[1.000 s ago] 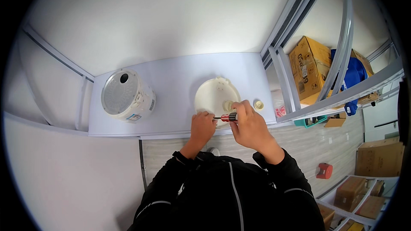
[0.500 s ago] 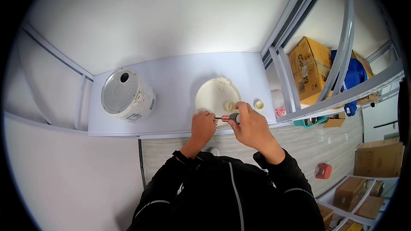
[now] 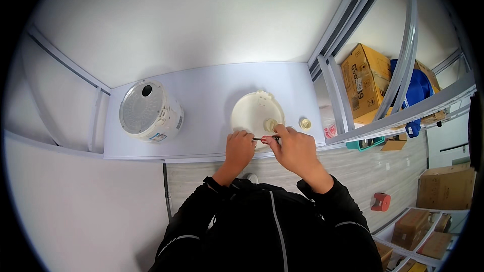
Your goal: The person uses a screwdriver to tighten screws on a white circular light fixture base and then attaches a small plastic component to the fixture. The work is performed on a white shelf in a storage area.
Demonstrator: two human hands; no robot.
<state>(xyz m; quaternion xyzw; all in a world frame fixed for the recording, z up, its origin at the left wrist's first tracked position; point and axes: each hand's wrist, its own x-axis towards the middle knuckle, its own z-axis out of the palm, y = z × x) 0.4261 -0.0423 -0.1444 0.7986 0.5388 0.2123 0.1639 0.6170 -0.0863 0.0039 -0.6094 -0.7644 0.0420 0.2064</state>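
Note:
My right hand [image 3: 296,147] is closed around the handle of a screwdriver [image 3: 265,140], which has red and black parts. Its thin shaft points left toward the closed fingertips of my left hand [image 3: 239,147]. What those left fingers pinch is hidden beneath them; they lie at the near left rim of a round cream-white lid [image 3: 248,110]. Just beyond my right fingers, a small cream cap or spout fitting [image 3: 269,124] sits on the lid. Another small round cream cap [image 3: 305,123] rests on the table, right of the lid.
A white bucket [image 3: 175,113] with a holed lid stands at the table's left. The pale table [image 3: 206,80] ends at a front edge near me. Grey shelf posts [image 3: 339,90] rise at right, with a yellow-brown carton [image 3: 359,88] behind. A red stool [image 3: 381,201] is on the floor.
My right hand has turned and shifted around the screwdriver handle, now covering more of it. My left hand stays at the shaft's tip.

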